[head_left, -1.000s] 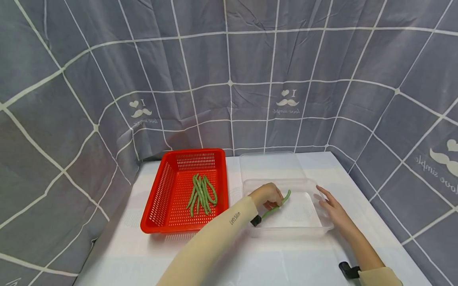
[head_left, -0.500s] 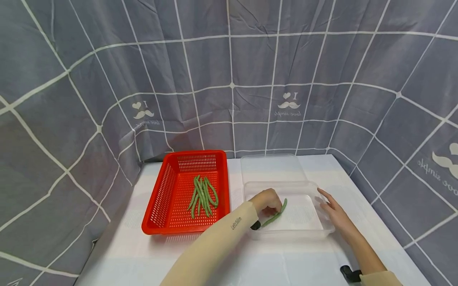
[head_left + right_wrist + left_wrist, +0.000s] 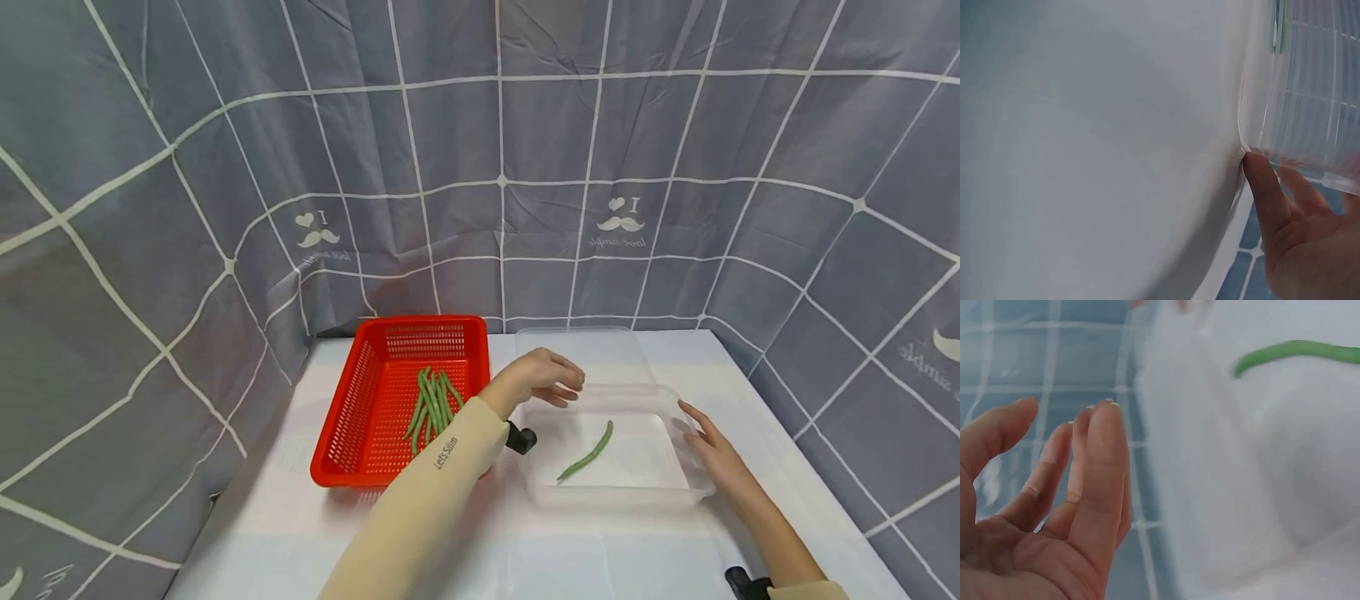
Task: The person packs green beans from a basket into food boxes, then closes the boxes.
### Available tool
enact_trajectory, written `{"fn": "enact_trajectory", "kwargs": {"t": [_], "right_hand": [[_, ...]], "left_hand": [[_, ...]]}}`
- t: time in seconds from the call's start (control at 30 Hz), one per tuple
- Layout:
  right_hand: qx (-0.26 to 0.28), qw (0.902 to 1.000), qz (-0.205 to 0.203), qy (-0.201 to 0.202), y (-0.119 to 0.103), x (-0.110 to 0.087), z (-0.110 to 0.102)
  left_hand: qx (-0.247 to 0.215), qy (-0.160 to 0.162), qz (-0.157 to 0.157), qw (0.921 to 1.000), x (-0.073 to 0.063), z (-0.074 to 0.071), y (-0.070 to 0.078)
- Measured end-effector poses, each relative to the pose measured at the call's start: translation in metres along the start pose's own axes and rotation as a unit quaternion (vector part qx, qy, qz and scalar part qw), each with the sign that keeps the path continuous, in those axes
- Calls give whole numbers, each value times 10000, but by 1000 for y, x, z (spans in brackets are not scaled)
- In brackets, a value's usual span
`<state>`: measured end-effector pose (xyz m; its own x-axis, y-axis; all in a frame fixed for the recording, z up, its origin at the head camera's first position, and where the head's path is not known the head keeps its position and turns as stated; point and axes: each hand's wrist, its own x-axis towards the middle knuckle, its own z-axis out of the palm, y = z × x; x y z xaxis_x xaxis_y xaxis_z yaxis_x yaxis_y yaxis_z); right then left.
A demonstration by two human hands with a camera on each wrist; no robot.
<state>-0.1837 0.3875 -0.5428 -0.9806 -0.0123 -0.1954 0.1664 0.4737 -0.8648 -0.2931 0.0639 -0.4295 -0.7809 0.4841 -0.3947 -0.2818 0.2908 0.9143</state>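
A single green bean (image 3: 587,454) lies on the floor of a clear plastic container (image 3: 622,497). My left hand (image 3: 543,377) hovers over the container's left back corner, holding nothing. The left wrist view shows its fingers (image 3: 1100,481) loosely extended and apart from the bean. At the container's right wall, my right hand (image 3: 716,454) rests with relaxed fingers. In the right wrist view, that hand (image 3: 1310,244) touches the container's side (image 3: 1310,94) with a fingertip. Several more green beans (image 3: 433,404) lie heaped in a red basket (image 3: 330,450), partly hidden by my left sleeve.
Behind the container a clear flat lid (image 3: 618,358) lies on the white table (image 3: 525,558). The red basket stands left of the container. A grey curtain (image 3: 540,217) with white grid lines surrounds the table's back and sides.
My left hand has let go of the green bean, leaving it in the container, and has risen back and to the left. My right hand has stayed at the container's right wall.
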Motion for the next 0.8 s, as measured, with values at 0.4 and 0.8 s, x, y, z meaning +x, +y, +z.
{"fn": "enact_trajectory", "kwargs": {"t": [0.4,0.8], "right_hand": [[-74,10000,-39,-27,0,-1,-3],[43,10000,50,-7,-1,0,0]], "left_hand": [[-706,931,332,9926,-53,-104,16],[-668,2037,-463,9756,-69,-174,-46]]}}
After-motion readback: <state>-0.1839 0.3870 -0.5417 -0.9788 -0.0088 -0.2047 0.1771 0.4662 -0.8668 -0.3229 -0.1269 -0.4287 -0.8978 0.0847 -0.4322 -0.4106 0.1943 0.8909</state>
